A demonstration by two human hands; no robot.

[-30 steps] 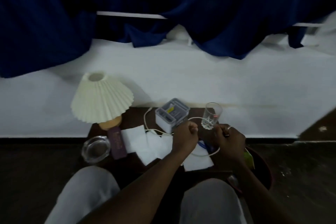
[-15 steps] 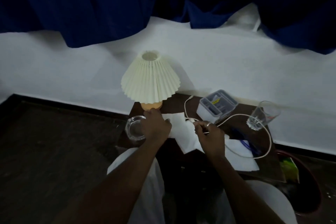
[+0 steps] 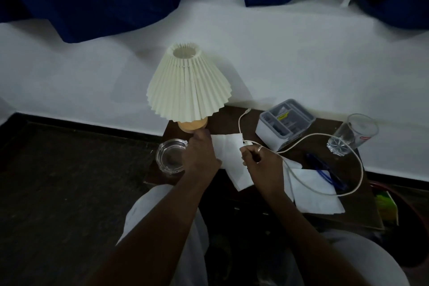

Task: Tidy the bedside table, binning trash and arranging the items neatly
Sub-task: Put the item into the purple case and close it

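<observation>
White thin looped cable [image 3: 325, 134] in right hand [image 3: 262, 160]

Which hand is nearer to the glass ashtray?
The left. The left hand lies just right of the ashtray, almost at its rim; the right hand is farther right, holding the white cable.

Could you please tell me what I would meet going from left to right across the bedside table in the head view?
Ashtray → left hand → right hand, pinching the white cable → grey organiser box → drinking glass. The lamp overlaps the ashtray and left hand, so I left it out.
</observation>
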